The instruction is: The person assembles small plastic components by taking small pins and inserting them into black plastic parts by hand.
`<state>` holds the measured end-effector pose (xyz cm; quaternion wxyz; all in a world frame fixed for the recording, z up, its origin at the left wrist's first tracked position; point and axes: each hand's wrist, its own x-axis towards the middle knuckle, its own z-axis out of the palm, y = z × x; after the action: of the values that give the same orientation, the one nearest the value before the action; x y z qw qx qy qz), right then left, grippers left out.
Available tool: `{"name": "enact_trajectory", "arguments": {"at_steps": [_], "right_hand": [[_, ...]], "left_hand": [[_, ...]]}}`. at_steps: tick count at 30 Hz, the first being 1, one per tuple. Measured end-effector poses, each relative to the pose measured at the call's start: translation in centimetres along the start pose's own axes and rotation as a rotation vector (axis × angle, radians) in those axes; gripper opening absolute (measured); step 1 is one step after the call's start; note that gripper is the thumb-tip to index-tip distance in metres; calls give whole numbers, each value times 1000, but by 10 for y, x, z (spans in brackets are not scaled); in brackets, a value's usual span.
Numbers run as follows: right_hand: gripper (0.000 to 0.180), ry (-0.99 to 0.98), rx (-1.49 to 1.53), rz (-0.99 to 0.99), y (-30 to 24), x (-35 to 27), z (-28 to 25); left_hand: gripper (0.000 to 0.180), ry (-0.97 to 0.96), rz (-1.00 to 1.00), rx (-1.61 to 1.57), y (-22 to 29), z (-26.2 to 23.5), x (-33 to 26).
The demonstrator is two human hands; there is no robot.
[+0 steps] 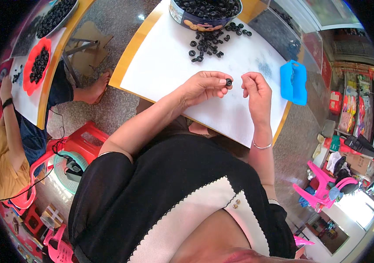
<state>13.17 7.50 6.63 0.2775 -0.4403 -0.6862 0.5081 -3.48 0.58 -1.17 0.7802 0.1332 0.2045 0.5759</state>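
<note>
My left hand (205, 87) pinches a small black ring-shaped part (228, 82) between thumb and fingertips, just above the white tabletop (160, 65). Close by on the right, my right hand (257, 90) has its thumb and fingers drawn together. Whatever its fingertips hold, if anything, is too small to make out. Beyond my hands, a loose pile of similar black parts (206, 44) lies on the white surface. Behind the pile stands a round tin (182, 17) filled with more of them.
At the table's right edge sits a blue plastic container (293, 83). Another person (9, 153) works at a table on the left, near a red dish (28, 72) of black parts. A red plastic stool (88, 140) and a pink chair (320, 184) stand on the floor.
</note>
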Motion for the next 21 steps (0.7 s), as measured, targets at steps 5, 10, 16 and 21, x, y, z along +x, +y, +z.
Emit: {"name": "enact_trajectory", "arguments": {"at_steps": [5,10,16,21], "right_hand": [[14,5,-58,34,7,34,-3],[16,-51,-370,-237,21,82,13],[21,-197,-553,-276,26,96,33],[21,-205,-522,-298,28,95,33]], "left_hand": [[27,-16,-7,-8,-2,-1,2],[29,-56,-2,-26,-2,-1,2],[27,-61,-2,-37,-1,-1,0],[26,-39,-5,-31,0,0,-1]]}}
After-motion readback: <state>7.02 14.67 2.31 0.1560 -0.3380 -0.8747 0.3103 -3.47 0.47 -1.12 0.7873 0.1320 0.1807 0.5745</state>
